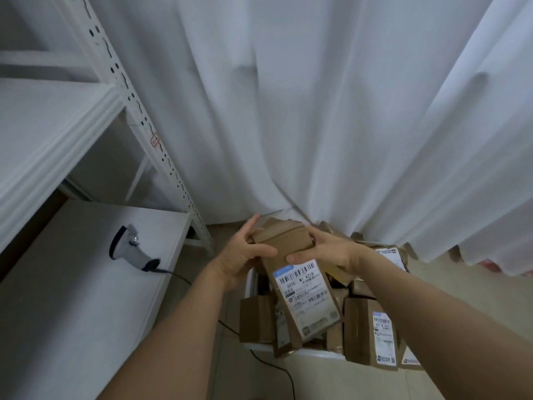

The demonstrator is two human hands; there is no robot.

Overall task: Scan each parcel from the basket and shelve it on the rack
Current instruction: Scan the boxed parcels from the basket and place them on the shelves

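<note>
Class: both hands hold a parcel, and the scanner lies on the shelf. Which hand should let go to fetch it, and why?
Probably the left hand: the scanner lies on the shelf on its side. The right hand can keep its grip on the parcel.

The white shipping label [307, 297] on the long cardboard parcel [291, 284] reads something like "801E M1 A21B" under a barcode, and the smaller print below it is too blurry to make out. There's a tiny red-edged tag [155, 140] on the rack upright [173, 168], digits unreadable, and the labels on the other boxes [372, 333] are just smudges.
</note>
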